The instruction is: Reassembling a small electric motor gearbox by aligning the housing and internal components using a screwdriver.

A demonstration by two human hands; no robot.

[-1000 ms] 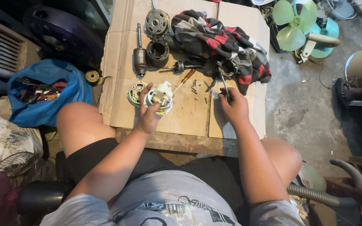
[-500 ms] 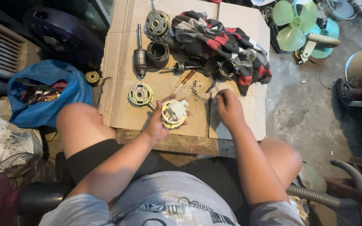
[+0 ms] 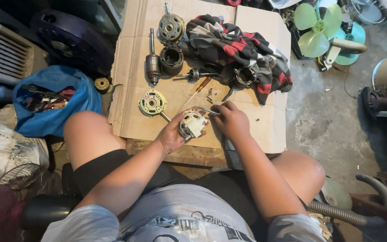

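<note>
The left hand cups a small round motor part just above the cardboard sheet — fingers curled around it — while the right hand, touching it, pinches a thin metal tool against its top.

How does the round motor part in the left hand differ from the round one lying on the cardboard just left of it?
The held motor part is cupped in the left hand, lifted and tilted; the flat round part lies untouched on the cardboard. The held one carries a pale blocky piece on its face, while the lying one shows a yellow-green disc with a dark centre. The right hand brings a thin tool to the held one only. Both are round.
</note>
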